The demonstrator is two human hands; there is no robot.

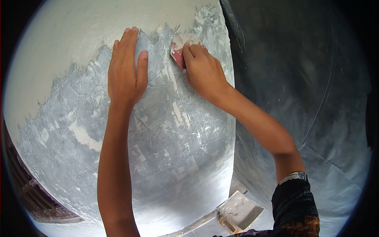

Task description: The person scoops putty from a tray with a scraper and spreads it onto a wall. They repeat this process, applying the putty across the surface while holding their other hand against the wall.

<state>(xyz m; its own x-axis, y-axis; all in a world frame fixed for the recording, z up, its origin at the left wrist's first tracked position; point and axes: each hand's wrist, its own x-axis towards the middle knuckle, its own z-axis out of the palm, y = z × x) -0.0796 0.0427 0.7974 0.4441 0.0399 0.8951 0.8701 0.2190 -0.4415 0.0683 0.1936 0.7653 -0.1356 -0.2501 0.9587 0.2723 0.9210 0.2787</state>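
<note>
A large curved surface (158, 154) is coated pale cream at the top and patchy grey with white smears below. My left hand (127, 71) lies flat on it, fingers pointing up and thumb apart, near the ragged edge of the cream coat. To its right, my right hand (205, 69) grips a red scraper (178, 57) smeared with cream paste. The scraper's blade touches the surface near its right edge.
A square tray (241, 208) of pale paste sits at the lower right, below the surface. A dark sheet (300, 98) hangs along the right side. Brown slatted material (37, 197) shows at the lower left.
</note>
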